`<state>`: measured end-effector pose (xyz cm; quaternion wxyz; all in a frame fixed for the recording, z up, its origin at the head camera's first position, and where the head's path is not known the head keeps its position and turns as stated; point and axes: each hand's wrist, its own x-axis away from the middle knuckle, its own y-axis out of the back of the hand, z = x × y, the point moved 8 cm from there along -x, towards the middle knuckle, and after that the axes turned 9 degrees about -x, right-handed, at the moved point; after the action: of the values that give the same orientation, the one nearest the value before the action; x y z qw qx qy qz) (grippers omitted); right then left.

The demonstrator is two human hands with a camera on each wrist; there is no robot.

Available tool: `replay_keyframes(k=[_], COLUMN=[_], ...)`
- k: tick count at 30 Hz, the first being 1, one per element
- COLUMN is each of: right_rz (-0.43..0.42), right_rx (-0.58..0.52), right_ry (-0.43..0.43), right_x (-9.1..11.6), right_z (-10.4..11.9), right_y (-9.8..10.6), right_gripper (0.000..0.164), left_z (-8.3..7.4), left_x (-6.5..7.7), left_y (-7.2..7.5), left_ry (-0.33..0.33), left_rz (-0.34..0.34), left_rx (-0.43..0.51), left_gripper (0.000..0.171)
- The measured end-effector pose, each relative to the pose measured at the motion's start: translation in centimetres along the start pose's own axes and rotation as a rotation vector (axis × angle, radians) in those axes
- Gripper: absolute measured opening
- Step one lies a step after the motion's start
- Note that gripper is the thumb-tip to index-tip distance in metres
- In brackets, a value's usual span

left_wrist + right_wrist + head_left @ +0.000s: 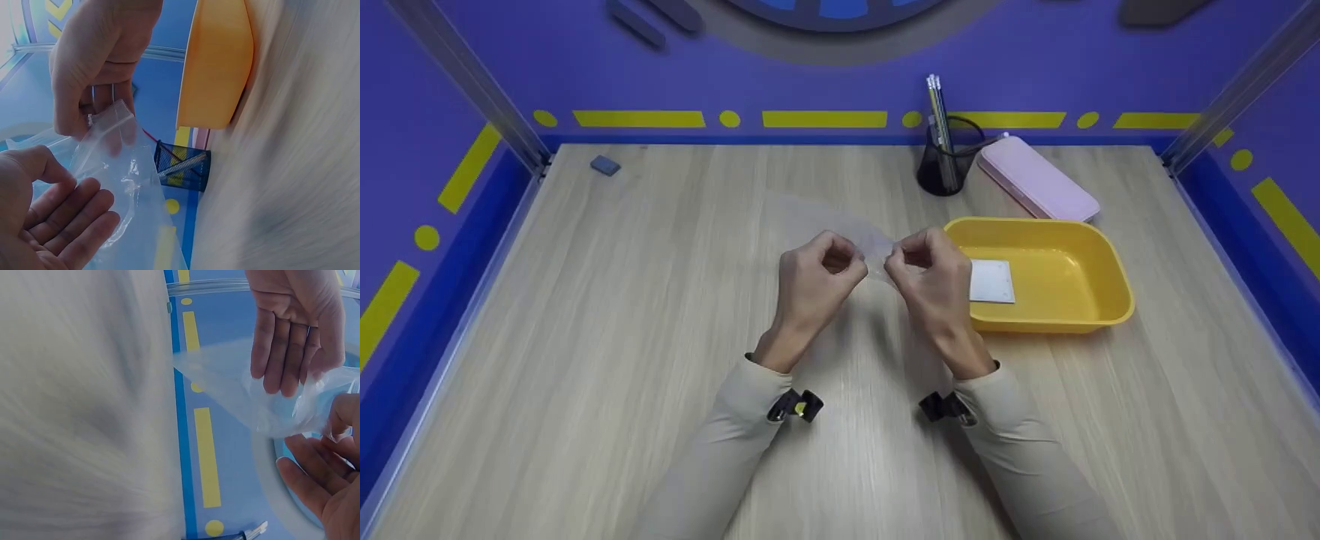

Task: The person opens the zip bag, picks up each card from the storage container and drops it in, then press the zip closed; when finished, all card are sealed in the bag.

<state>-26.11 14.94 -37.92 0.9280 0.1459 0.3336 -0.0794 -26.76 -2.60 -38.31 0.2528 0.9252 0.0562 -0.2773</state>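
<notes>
A clear plastic zip bag hangs between my two hands above the middle of the table. My left hand pinches one side of its top edge between thumb and forefinger. Opposite it, my right hand pinches the other side of that edge in the same way. In the left wrist view the bag is see-through, and nothing shows inside it. The right wrist view has the bag spreading away beneath the fingers of both hands.
Right of my right hand stands a yellow tray with a white square piece in it. Behind it are a pink case and a black mesh cup holding pencils. A small blue-grey block lies far left.
</notes>
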Motion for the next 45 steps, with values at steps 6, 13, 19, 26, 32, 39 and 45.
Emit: replay_keyframes(k=[6,13,19,26,32,39,45], right_rz=[-0.022,-0.043,-0.052,0.009,0.064,0.084,0.024], right_rx=[0.054,0.105,0.14,0.102,0.051,0.042,0.08], right_ry=[-0.013,-0.014,-0.027,-0.007,0.144,0.132,0.088], right_x=[-0.2,-0.7,-1.0,-1.0,-0.5,0.1,0.3], right_z=[-0.2,-0.2,-0.4,-0.5,0.6,0.9,0.9], right_y=[0.6,1.4,2.0,1.3,-0.2,-1.3,-0.9], right_gripper=[0.007,0.008,0.009,0.016,0.015,0.012,0.016], left_z=[0.4,0.9,1.1,0.9,0.1,-0.6,-0.6], left_x=[-0.2,-0.6,-0.8,-0.7,-0.6,-0.2,-0.1], left_y=[0.4,1.4,2.0,1.7,1.3,1.1,0.7], left_ry=[0.003,0.04,0.037,0.016,-0.044,-0.093,-0.095], left_rz=[-0.01,-0.028,-0.037,-0.04,-0.072,-0.144,-0.107], left_rx=[-0.044,-0.033,-0.027,-0.013,0.009,0.005,0.006], left_gripper=[0.006,0.005,0.01,0.006,0.01,0.005,0.02])
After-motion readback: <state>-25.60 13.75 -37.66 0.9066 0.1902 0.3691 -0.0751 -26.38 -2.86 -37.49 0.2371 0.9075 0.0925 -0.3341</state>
